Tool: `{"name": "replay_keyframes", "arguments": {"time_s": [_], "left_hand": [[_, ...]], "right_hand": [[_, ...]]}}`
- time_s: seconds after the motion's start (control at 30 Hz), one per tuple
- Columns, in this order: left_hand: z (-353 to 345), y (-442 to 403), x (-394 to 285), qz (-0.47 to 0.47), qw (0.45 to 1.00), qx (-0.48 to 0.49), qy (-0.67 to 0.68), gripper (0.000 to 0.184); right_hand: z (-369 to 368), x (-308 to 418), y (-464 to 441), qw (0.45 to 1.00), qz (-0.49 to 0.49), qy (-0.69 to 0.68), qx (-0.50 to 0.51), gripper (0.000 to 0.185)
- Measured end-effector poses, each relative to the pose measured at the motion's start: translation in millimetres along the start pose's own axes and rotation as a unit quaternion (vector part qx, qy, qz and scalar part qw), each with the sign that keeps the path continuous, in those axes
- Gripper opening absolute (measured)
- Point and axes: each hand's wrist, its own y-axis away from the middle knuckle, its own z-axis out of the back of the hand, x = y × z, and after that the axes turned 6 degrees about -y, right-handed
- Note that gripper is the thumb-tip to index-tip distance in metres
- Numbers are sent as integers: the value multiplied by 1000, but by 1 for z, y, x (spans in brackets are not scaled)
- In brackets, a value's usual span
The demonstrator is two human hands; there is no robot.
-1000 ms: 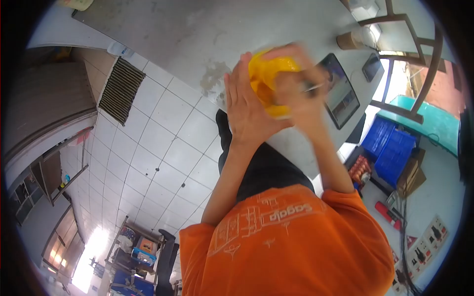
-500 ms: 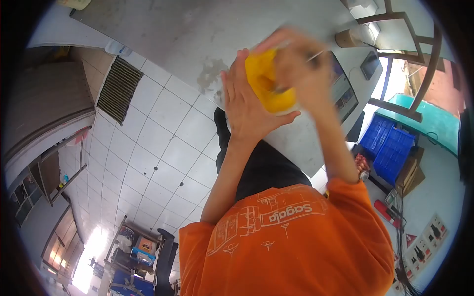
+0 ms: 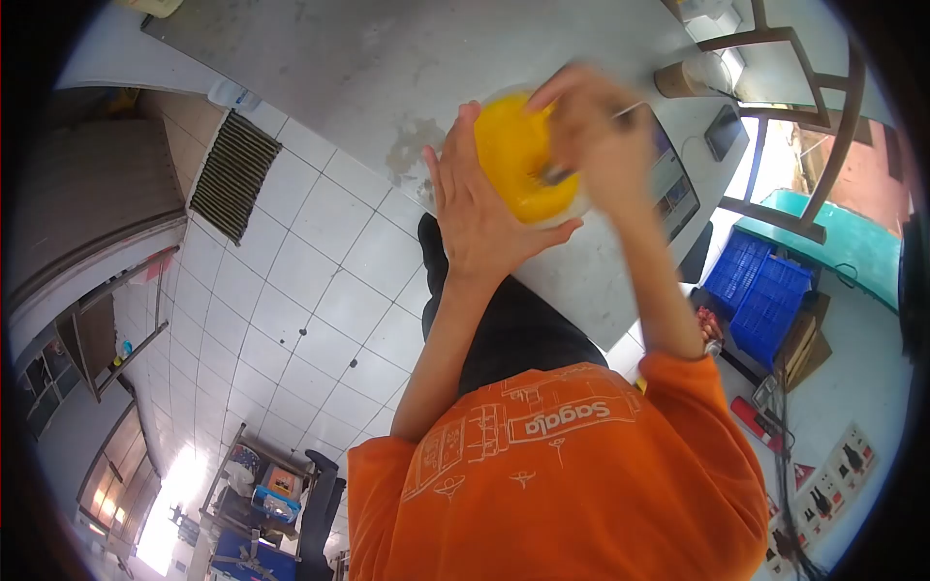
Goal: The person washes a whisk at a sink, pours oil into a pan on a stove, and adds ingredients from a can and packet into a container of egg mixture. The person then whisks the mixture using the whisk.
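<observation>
A pale-rimmed bowl (image 3: 584,205) with bright yellow contents (image 3: 513,160) stands on the grey table near its edge. My left hand (image 3: 477,218) is wrapped against the bowl's near left side, its thumb along the lower rim and fingers up the outside. Over the bowl's right part, my right hand (image 3: 603,140) is closed round a metal utensil (image 3: 554,177), blurred by motion. The utensil's lower end dips into the yellow contents, and its thin handle end sticks out above the hand. The utensil's exact type is hard to make out.
A tablet (image 3: 676,184) lies right of my right hand, partly hidden by it. Beyond are a phone (image 3: 723,133) and a brown cup (image 3: 678,79). A wet patch (image 3: 412,150) marks the table (image 3: 329,68) left of the bowl. Blue crates (image 3: 765,300) stand at the right.
The utensil has moved about within the bowl with my right hand. The yellow contents look smoother and more spread out. My left hand has stayed at the bowl, shifting slightly left with it.
</observation>
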Motion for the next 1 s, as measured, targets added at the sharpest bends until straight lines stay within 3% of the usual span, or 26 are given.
{"name": "replay_keyframes", "arguments": {"time_s": [0.07, 0.17, 0.23, 0.27, 0.3, 0.33, 0.43, 0.47, 0.5, 0.53, 0.57, 0.6, 0.63, 0.67, 0.73, 0.77, 0.83, 0.87, 0.9, 1.0], "left_hand": [[1, 4, 0, -5, 1000, -2, -2, 133], [1, 4, -1, -1, 1000, 1, -22, 133], [5, 7, -3, 2, 999, 20, -33, 133], [5, 3, -1, 5, 998, 32, -45, 133], [4, 4, -1, 7, 998, 37, -44, 133], [2, 4, -1, 1, 999, 20, -33, 133], [1, 3, 0, -8, 1000, 3, -27, 133], [1, 3, 0, -9, 999, 7, -32, 133], [-1, -3, 1, -11, 999, 0, -34, 133], [-3, -4, 2, -12, 1000, -15, -23, 133], [-1, 4, 1, -9, 1000, -16, -10, 132], [0, 7, 2, -10, 1000, -7, -11, 132], [-1, 5, 4, -18, 1000, -9, -15, 132], [-1, 2, 4, -26, 999, -12, -17, 132], [3, 5, 1, -18, 1000, -1, -9, 132], [3, 5, 2, -6, 1000, 7, -6, 132], [1, 8, 3, -4, 1000, 8, 7, 132], [-2, 4, 4, -11, 1000, -10, 17, 132], [-2, 3, 5, -11, 1000, -13, 17, 132], [-5, 3, 7, -18, 1000, -16, 14, 132]], "right_hand": [[51, 23, -20, 939, -154, -307, 20, 18], [22, 5, 21, 983, -109, -102, -105, 18], [3, -2, 27, 942, -287, -171, 13, 17], [11, 1, 23, 888, -351, -245, -166, 15], [26, 13, 15, 887, -356, -243, -168, 15], [48, 23, 7, 917, -237, -305, -105, 15], [26, -18, 45, 974, -175, -45, -138, 11], [21, -35, 50, 979, -65, 163, -101, 11], [24, -17, 31, 992, -82, 57, -72, 8], [42, -2, 6, 976, -149, -153, -37, 7], [60, -9, -5, 946, -147, -287, 12, 7], [54, -17, -2, 951, -106, -289, -12, 9], [31, -18, 3, 973, -74, -191, -102, 14], [15, -13, 5, 974, -70, -189, -105, 14], [-10, 7, 8, 892, -374, -251, -33, 14], [3, 3, -9, 894, -370, -251, -35, 14], [41, 2, -41, 878, -273, -390, -36, 35], [33, 3, -37, 885, -254, -377, -105, 35], [32, 3, -41, 885, -251, -378, -103, 35], [38, 2, -50, 887, -220, -406, -12, 35]]}}
